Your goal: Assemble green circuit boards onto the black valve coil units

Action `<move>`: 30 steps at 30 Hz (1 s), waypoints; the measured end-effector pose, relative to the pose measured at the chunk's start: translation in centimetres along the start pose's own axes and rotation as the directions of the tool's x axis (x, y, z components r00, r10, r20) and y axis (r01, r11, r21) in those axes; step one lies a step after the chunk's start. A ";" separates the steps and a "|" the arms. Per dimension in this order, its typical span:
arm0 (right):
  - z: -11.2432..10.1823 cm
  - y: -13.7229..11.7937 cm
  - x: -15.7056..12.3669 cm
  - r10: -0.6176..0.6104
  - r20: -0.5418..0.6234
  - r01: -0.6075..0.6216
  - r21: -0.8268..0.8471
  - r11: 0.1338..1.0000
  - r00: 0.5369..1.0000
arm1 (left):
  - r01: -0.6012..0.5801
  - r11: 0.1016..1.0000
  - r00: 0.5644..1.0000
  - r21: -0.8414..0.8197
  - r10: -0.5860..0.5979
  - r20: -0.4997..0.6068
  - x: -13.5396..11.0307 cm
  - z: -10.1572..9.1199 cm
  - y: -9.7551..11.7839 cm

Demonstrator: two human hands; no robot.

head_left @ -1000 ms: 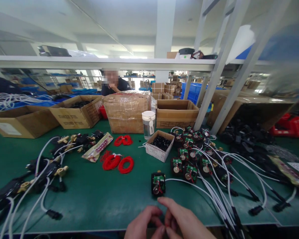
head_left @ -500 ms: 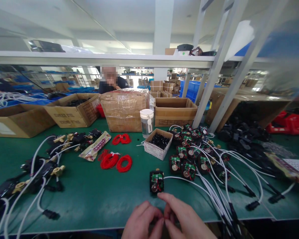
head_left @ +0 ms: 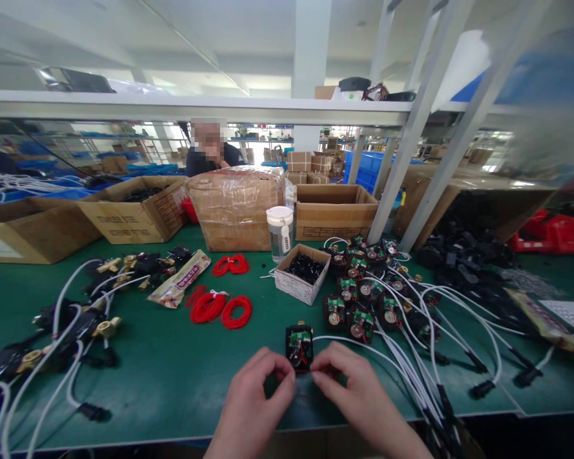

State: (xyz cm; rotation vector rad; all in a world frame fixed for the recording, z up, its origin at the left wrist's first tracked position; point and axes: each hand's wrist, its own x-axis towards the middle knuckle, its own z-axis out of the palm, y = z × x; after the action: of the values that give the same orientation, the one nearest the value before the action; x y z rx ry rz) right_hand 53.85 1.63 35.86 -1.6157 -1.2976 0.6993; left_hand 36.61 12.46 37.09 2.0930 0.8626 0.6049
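A small black module [head_left: 299, 345] with a green circuit board and a white cable lies on the green table [head_left: 182, 376] near the front edge. My left hand [head_left: 256, 398] and my right hand [head_left: 358, 395] are both pinched shut just in front of it, fingertips almost touching its near side. A thin red strand seems to run between the fingertips, too small to make out. Behind and to the right lies a cluster of similar modules [head_left: 363, 299] with white cables.
Red wire coils [head_left: 222, 309], a small box of black parts [head_left: 302, 273], a white-capped jar [head_left: 280, 233] and cardboard boxes [head_left: 236, 207] stand further back. Brass-fitted cable assemblies [head_left: 76, 312] lie at left, black parts [head_left: 463, 261] at right. A person sits behind the boxes.
Both hands have moved forward from the table's front edge up to the black module, fingers still pinched. The camera view has shifted slightly.
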 end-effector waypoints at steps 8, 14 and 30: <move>-0.1 -0.6 2.6 -0.108 -0.090 0.104 -0.042 0.994 0.990 | -0.003 0.998 0.999 0.070 0.001 0.039 2.8 -1.7 0.6; 0.2 -0.9 3.3 -0.118 -0.094 0.110 -0.087 0.990 0.989 | -0.020 0.990 0.997 0.138 0.011 0.070 4.0 -2.3 0.9; 0.8 0.2 3.5 -0.235 -0.153 0.190 -0.262 0.946 0.960 | -0.132 0.907 0.990 0.399 0.102 0.097 5.2 -1.5 1.0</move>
State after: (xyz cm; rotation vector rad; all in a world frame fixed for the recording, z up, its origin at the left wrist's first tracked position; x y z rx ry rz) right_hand 54.22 5.23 35.70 -1.6575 -1.4387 0.2575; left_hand 39.42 16.55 39.42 2.5407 0.8811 0.4310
